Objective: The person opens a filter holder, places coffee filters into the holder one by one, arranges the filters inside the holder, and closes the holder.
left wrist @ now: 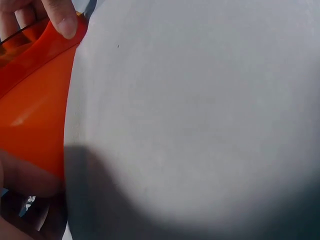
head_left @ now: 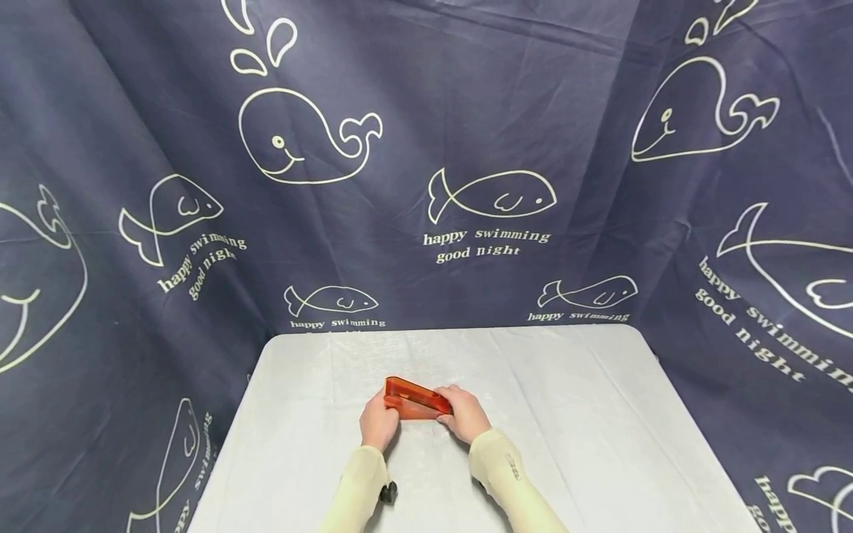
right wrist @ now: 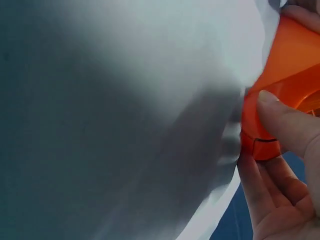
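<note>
A glossy, translucent orange plastic case (head_left: 426,411) is held just above or on the white table, in the middle of the head view. Its upper side shows a long opening with a raised rim; I cannot tell what kind of case it is. My left hand (head_left: 378,423) grips its left end. At the right end, my right hand (head_left: 468,414) pinches the corner. In the right wrist view the thumb (right wrist: 277,112) presses on the orange wall, with the other fingers bent beneath. The left wrist view shows only part of the case (left wrist: 37,120).
A white cloth-covered table (head_left: 320,385) with rounded far corners spreads around the hands. Dark blue curtains (head_left: 400,274) with whale and fish drawings stand behind it and on both sides. A small black object (head_left: 389,492) sits at the left sleeve.
</note>
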Motion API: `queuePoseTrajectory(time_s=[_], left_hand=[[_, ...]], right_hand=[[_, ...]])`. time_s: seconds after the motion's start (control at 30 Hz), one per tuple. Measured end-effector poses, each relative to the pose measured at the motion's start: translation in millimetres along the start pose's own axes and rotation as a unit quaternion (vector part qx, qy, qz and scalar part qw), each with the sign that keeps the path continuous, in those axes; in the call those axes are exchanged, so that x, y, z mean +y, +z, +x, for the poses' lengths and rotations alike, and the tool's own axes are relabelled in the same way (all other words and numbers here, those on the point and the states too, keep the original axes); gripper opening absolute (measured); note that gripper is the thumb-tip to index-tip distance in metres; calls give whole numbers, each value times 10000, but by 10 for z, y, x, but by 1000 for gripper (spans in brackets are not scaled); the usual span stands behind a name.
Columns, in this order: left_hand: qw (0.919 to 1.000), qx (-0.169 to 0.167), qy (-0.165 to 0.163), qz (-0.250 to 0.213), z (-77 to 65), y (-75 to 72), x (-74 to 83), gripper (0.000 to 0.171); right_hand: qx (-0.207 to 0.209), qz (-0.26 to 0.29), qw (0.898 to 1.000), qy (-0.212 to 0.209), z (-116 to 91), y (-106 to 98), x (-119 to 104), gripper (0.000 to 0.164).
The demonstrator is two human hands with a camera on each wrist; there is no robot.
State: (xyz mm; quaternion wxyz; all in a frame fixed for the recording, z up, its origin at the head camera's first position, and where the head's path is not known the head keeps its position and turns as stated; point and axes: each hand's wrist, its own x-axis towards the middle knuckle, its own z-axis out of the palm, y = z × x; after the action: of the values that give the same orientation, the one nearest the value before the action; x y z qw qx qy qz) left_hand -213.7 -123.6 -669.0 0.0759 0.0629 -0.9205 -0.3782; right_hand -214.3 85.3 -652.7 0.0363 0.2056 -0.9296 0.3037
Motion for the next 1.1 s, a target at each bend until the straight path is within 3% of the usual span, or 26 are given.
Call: queuePoseTrajectory(time_s=[0.2, 0.33, 0.57, 1.1], left_hand=[[9976, -108, 677, 31, 13, 89, 72, 32], [9958, -369, 834, -59, 11, 157, 131, 43], [9936, -741, 848, -114, -10, 211, 215, 52], [9931, -904, 745, -79, 0, 228, 199, 61]], right_hand=[[266, 71, 9996, -41, -58, -83, 156, 46], [307, 110, 9995, 28, -76, -158, 264, 47], [291, 79, 9995, 123, -104, -218, 391, 48], [159, 127, 9992, 350, -94, -191, 405, 49]])
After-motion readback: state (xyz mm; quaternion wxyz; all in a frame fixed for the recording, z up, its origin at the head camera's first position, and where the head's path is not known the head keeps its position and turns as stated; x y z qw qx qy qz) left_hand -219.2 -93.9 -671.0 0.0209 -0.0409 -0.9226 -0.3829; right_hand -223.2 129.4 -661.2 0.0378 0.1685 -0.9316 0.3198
